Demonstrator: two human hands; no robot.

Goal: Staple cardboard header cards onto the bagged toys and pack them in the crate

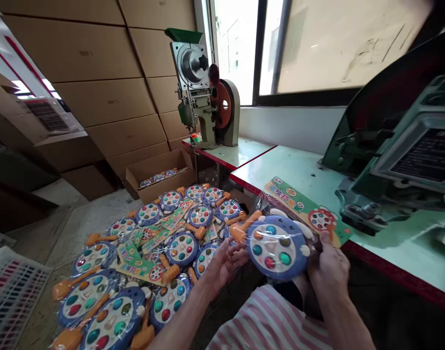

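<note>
A round blue toy (276, 248) in clear plastic, with coloured buttons and an orange hammer, is held above my lap. My right hand (329, 265) grips the bag's right side, together with a green printed card (298, 206) that slants up behind the toy. My left hand (227, 260) is beside the toy's left edge, palm up with fingers apart, near the orange hammer (244, 228). To the left lies a pile of similar bagged blue toys (182, 248), with more green cards (138, 260) on top.
A green machine with a red wheel (222, 104) stands on the far table (240, 153). Another machine (408, 160) is at right. An open carton (152, 182) of toys sits behind the pile. Stacked cartons (98, 53) and a white basket (14, 296) are at left.
</note>
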